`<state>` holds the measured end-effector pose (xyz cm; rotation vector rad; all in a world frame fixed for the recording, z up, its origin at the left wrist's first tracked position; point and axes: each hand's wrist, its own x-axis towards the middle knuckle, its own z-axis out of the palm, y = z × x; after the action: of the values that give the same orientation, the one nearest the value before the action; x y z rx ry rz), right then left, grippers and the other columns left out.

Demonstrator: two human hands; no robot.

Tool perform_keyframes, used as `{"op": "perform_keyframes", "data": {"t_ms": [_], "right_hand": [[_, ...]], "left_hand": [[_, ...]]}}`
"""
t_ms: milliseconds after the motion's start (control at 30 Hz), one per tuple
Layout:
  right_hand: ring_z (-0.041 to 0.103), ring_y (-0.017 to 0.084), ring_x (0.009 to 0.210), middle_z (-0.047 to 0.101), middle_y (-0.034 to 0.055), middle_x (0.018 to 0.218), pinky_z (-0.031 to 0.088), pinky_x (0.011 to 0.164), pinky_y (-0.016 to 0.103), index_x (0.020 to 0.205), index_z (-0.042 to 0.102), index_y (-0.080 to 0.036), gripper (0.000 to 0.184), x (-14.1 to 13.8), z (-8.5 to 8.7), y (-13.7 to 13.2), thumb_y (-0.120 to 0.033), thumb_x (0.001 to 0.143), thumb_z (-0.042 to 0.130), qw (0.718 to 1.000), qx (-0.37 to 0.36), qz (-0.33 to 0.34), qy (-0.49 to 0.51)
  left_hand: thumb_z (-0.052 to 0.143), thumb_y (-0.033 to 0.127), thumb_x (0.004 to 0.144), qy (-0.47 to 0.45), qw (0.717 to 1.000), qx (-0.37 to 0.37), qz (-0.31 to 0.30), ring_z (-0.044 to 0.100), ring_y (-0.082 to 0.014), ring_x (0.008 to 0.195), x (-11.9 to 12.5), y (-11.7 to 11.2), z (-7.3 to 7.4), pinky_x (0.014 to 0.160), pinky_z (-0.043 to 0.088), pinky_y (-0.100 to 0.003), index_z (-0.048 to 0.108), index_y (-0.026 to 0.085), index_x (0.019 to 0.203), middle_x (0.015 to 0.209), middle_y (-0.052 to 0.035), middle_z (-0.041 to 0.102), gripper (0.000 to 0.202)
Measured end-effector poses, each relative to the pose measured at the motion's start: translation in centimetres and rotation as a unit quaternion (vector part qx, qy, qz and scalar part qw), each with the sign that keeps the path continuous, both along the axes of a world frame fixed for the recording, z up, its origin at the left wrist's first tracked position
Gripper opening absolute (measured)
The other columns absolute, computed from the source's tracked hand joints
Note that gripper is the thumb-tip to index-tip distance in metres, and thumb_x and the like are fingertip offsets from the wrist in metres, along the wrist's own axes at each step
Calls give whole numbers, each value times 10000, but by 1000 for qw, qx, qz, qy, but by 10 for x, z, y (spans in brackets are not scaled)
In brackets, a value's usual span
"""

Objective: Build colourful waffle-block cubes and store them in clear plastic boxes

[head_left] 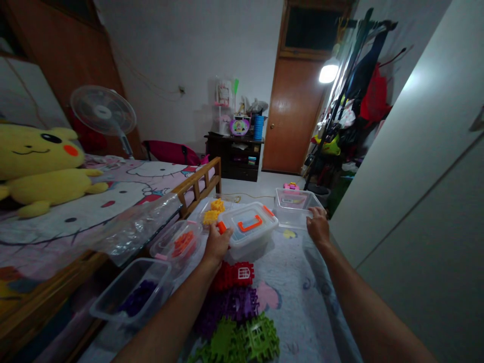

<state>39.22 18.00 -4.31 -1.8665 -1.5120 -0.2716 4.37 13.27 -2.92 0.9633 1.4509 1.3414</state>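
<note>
My left hand (218,245) grips the left end of a clear storage box (247,245), at its orange latch. The box has a white lid with an orange handle. Farther right, my right hand (318,226) has its fingers closed on the near right corner of an open clear plastic bin (293,218). Below the lidded box lie red blocks (236,275), purple blocks (238,305) and green blocks (245,340), partly hidden by my left forearm.
Open tubs on the left hold dark purple pieces (139,297), orange pieces (184,244) and yellow pieces (214,212). A wooden bed rail (200,184) runs alongside, with a yellow plush toy (41,166) beyond. A pale cabinet (412,166) stands on the right.
</note>
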Motion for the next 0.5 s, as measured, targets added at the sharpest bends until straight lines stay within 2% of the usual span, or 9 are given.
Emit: {"op": "perform_keyframes", "data": {"t_ms": [233, 500], "right_hand": [[542, 252, 1012, 545, 136, 1158, 456, 898, 371, 1083, 652, -150, 324, 1, -3, 5, -181, 820, 465, 1000, 20, 16, 16], [538, 243, 974, 564, 127, 1062, 447, 889, 349, 992, 660, -154, 260, 4, 0, 10, -200, 842, 452, 999, 18, 14, 28]], "left_hand": [[640, 176, 768, -10, 999, 39, 11, 657, -181, 821, 3, 10, -2, 701, 529, -276, 545, 159, 1085, 996, -84, 671, 331], [589, 155, 788, -30, 998, 55, -20, 670, -179, 737, 1, 9, -4, 651, 531, -273, 548, 154, 1060, 924, -71, 686, 275]]}}
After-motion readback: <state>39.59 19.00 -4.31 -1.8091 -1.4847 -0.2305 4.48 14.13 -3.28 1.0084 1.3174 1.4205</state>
